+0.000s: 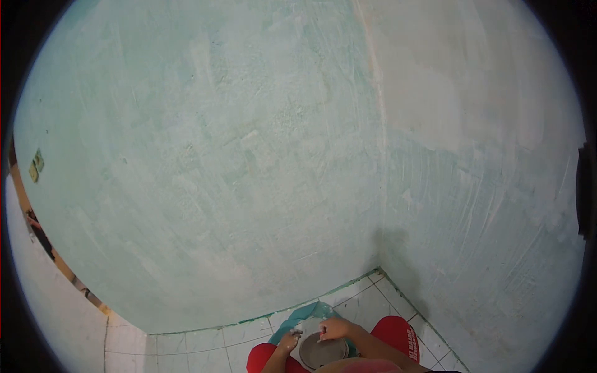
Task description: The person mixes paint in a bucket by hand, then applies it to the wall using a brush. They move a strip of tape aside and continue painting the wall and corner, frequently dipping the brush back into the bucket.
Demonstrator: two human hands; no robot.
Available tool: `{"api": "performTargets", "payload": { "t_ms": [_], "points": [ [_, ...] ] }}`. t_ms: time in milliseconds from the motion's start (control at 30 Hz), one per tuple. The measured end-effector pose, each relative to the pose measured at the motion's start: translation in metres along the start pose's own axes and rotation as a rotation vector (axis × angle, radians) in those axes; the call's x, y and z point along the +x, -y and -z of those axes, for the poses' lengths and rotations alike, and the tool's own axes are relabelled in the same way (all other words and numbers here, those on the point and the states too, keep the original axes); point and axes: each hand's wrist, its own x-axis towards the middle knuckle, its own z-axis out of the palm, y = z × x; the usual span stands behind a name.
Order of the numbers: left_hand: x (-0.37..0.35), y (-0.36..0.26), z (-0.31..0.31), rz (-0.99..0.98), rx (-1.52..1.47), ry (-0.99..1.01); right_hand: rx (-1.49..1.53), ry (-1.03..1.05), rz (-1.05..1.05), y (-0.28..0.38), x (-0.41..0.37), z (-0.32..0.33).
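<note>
A round container [323, 352] with grey-white contents or a pale inside sits low between the knees. At its left rim is my left hand [288, 341], fingers curled, with a small dark and whitish patch at the fingertips. My right hand [334, 329] is closed over the far rim, and something pale shows below its fingers. Both hands are small in view, so what they grip cannot be made out. Behind the container lies a crumpled blue-teal sheet or bag [305, 313], partly covered by it.
Pale green wall [249, 155] with whitish smears fills most of the view, meeting a second wall [472, 186] at a corner. White floor tiles [205, 341] run along the base. A switch or socket plate [36, 166] is at far left. My red-clad knees [395, 336] flank the container.
</note>
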Motion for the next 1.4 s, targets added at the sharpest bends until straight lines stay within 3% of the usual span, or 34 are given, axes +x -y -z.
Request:
{"api": "performTargets", "payload": {
  "t_ms": [33, 100, 233, 300, 433, 467, 500, 567, 633, 667, 733, 933, 1033, 1200, 1267, 1300, 1333, 1367, 1400],
  "points": [
    [0.005, 0.010, -0.001, 0.012, -0.001, -0.001, 0.007, 0.010, 0.000, 0.002, 0.000, -0.001],
    [0.014, 0.030, 0.004, -0.191, 0.194, -0.032, -0.043, -0.074, -0.001, 0.008, 0.004, -0.002],
    [0.000, 0.017, 0.007, -0.022, 0.088, -0.069, -0.035, -0.027, -0.073, 0.012, 0.003, -0.003],
    [-0.002, 0.011, 0.008, -0.102, -0.038, -0.084, -0.085, -0.018, -0.050, 0.007, 0.002, -0.004],
    [0.000, 0.003, 0.006, -0.041, 0.056, -0.034, -0.057, -0.056, 0.010, 0.005, -0.001, -0.007],
    [0.002, 0.005, 0.006, -0.102, 0.039, -0.023, -0.055, -0.055, 0.006, 0.002, -0.001, -0.009],
    [0.003, 0.007, 0.004, -0.163, 0.021, -0.011, -0.169, -0.042, 0.014, -0.001, 0.000, -0.011],
    [-0.002, -0.002, -0.002, -0.100, -0.039, -0.042, -0.278, -0.028, 0.016, -0.001, -0.002, -0.012],
    [-0.004, -0.015, -0.005, -0.020, -0.107, -0.076, -0.435, 0.195, -0.049, 0.012, -0.008, 0.005],
    [0.000, -0.013, -0.006, -0.014, -0.105, -0.067, -0.427, 0.197, -0.055, 0.017, -0.009, 0.009],
    [0.011, -0.003, -0.010, -0.021, -0.066, -0.047, -0.381, 0.174, -0.277, 0.022, -0.014, 0.012],
    [0.011, -0.017, -0.019, 0.039, -0.114, -0.079, -0.386, 0.234, -0.132, -0.022, -0.016, -0.009],
    [0.022, -0.008, -0.025, -0.085, -0.080, -0.096, -0.392, 0.236, -0.204, -0.018, -0.021, -0.006],
    [-0.004, -0.056, -0.016, -0.169, 0.071, -0.196, -0.344, 0.197, -0.346, -0.002, -0.032, 0.007],
    [-0.003, -0.052, -0.017, -0.188, 0.066, -0.277, -0.391, 0.318, -0.235, -0.022, -0.021, 0.004],
    [-0.006, -0.054, -0.014, -0.164, 0.136, -0.273, -0.273, 0.114, -0.278, -0.006, -0.035, 0.009],
    [0.009, -0.027, -0.016, -0.150, 0.090, -0.278, -0.221, 0.124, -0.268, -0.002, -0.037, 0.013],
    [-0.013, -0.061, -0.011, -0.142, 0.054, -0.288, -0.225, 0.105, -0.329, 0.007, -0.039, 0.014],
    [-0.011, -0.059, -0.010, -0.136, 0.042, -0.306, -0.247, 0.106, -0.343, 0.020, -0.045, 0.021]
  ]
}}
